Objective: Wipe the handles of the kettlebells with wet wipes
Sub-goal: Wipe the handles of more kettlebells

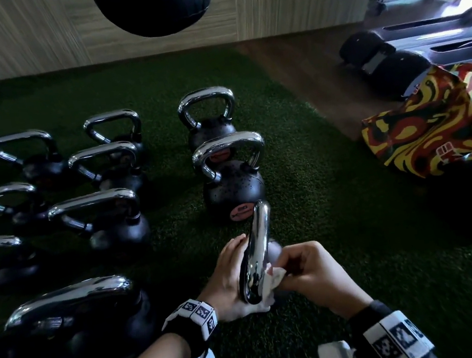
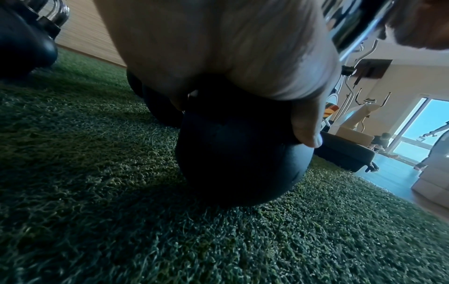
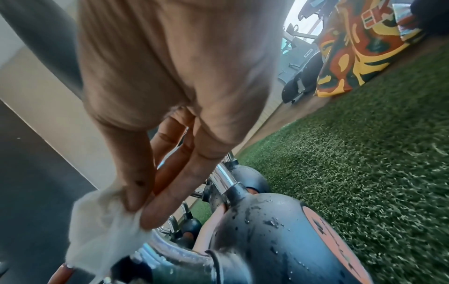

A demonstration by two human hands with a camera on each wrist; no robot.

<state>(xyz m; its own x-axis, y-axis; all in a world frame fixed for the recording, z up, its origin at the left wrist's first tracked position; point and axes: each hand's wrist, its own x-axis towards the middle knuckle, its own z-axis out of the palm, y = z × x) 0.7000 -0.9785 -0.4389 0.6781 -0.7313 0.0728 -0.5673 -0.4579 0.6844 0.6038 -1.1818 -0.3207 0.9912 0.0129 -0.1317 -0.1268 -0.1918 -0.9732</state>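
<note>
Two hands on one handle | left hand grips it steady, bell's heavy | right hand pinches wipe to rub chrome

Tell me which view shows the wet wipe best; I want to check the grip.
The right wrist view: the wet wipe is large there, pinched by the right hand. The head view shows it small beside the chrome handle. The left wrist view does not show it.
</note>
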